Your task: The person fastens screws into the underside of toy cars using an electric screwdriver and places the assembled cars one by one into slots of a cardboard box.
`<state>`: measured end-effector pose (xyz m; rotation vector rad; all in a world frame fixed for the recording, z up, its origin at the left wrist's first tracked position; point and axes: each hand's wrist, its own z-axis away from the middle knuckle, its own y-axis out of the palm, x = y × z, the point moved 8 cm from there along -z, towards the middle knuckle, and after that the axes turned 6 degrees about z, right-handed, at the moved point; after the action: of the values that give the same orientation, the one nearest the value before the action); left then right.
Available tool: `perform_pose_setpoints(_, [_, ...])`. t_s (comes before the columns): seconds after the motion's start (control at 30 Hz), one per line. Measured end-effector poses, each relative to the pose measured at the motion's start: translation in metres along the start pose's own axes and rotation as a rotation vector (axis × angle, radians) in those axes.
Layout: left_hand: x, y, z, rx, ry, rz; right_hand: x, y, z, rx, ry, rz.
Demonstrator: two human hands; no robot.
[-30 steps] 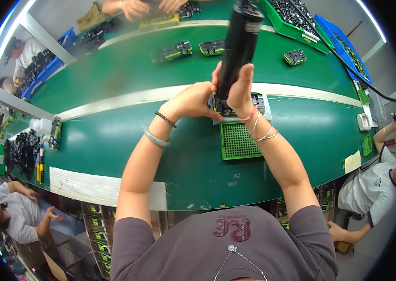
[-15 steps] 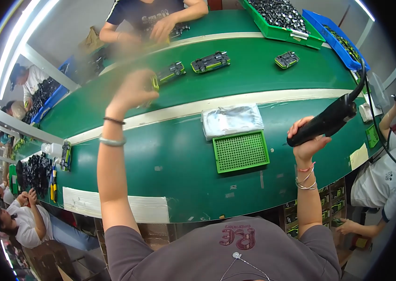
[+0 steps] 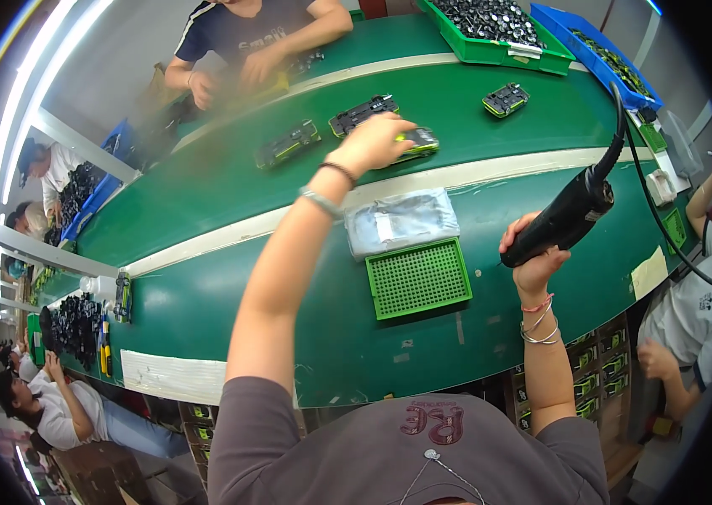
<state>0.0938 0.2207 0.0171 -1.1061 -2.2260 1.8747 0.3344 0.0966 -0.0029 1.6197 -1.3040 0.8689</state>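
My left hand [image 3: 370, 143] stretches far across the green conveyor belt [image 3: 230, 185] and rests on a black and yellow-green device [image 3: 420, 141]; whether its fingers grip the device I cannot tell. My right hand [image 3: 531, 255] is shut on a black electric screwdriver [image 3: 571, 210], held tilted at the right, its cable running up and away. Between my arms lie a clear plastic bag [image 3: 398, 220] and a green perforated tray [image 3: 417, 278] on the near strip of the belt.
More black and green devices [image 3: 288, 144] [image 3: 363, 114] [image 3: 506, 98] ride the belt. A green bin [image 3: 499, 34] and a blue bin [image 3: 604, 55] of small parts stand at the far right. A person across the belt handles parts; other people sit at the left and right.
My left hand has reached farther across the belt, from mid-air down onto a device. My right hand with the screwdriver has stayed at the right, after leaving the tray a second ago.
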Motion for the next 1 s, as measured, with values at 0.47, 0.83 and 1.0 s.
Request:
perform_pose_setpoints(0.47, [0.079, -0.113, 0.228, -0.043, -0.464, -0.295, -0.021, -0.014, 0.0, -0.048, 0.034, -0.058])
perform_pose_setpoints(0.83, [-0.031, -0.189, 0.592, -0.82, -1.145, 0.067, -0.029, -0.021, -0.011, 0.078, 0.125, -0.012])
perform_pose_setpoints(1.0, [-0.103, -0.13, 0.737, -1.036, -1.383, 0.032, -0.014, -0.006, -0.011, 0.136, 0.12, 0.07])
